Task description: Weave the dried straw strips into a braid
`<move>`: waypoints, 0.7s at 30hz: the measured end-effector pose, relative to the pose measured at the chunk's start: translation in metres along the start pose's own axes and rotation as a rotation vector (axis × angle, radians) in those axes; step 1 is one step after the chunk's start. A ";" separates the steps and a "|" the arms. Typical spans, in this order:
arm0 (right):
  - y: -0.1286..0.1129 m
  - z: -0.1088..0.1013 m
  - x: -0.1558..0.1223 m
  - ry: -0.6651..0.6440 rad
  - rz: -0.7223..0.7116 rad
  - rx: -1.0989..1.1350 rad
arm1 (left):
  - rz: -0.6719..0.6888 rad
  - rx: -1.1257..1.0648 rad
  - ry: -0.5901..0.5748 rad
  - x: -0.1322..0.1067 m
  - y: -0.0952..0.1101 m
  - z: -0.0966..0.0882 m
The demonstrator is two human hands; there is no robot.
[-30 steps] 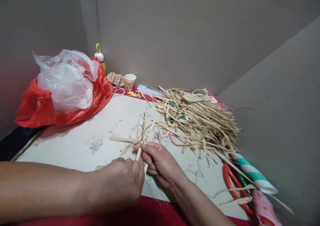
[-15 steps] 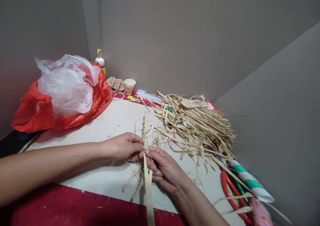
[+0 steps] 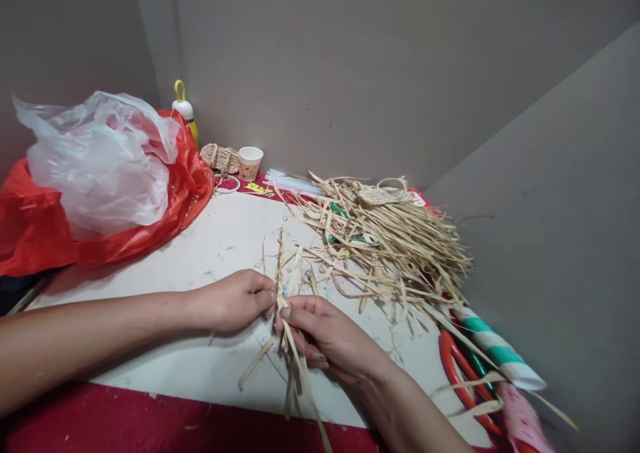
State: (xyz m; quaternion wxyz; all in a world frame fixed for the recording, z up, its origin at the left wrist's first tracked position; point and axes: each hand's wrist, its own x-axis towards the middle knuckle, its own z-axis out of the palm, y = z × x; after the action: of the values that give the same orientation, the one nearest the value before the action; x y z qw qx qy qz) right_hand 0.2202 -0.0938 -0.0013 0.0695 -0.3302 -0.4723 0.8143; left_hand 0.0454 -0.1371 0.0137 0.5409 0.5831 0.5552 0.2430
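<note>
A narrow straw braid [image 3: 280, 266] points away from me above the white board, with loose flat straw strands [image 3: 299, 366] trailing from its near end. My left hand [image 3: 243, 301] comes in from the left, fingers closed in a pinch at the braid's left edge. My right hand [image 3: 330, 336] grips the point where braid and loose strands meet, thumb on top and fingers curled beneath. What lies under those fingers is partly hidden. A big heap of dry straw [image 3: 395, 229] lies beyond my right hand.
Red and white plastic bags [image 3: 100, 173] bulge at the left. Along the back stand a yellow-topped bottle [image 3: 184, 109], a woven straw piece [image 3: 220, 158] and a paper cup [image 3: 250, 164]. Red-handled scissors [image 3: 453, 366] and a green-striped roll [image 3: 500, 349] lie at right.
The view has shifted slightly, so most things sit further left. My left hand has drawn a little away from my right, and the trailing strands have swung and spread.
</note>
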 end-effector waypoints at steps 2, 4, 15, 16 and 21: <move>0.001 -0.001 0.000 0.022 -0.017 -0.075 | -0.039 -0.107 -0.027 0.003 -0.001 0.001; 0.001 -0.001 0.000 0.036 -0.041 -0.158 | -0.073 -0.207 -0.042 0.005 0.000 0.002; -0.003 0.002 -0.008 0.120 -0.159 -0.564 | -0.164 -0.374 0.001 0.006 0.004 0.009; -0.003 0.001 -0.009 0.130 -0.154 -0.573 | -0.161 -0.353 0.011 0.006 0.003 0.009; -0.007 -0.007 -0.013 0.197 -0.133 -0.574 | -0.114 -0.246 0.019 0.005 0.000 0.008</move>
State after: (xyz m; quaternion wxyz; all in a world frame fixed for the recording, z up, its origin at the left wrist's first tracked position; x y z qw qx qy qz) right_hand 0.2327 -0.0906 0.0079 0.0721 -0.3818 -0.6947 0.6053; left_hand 0.0538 -0.1355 0.0095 0.6159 0.4777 0.5586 0.2836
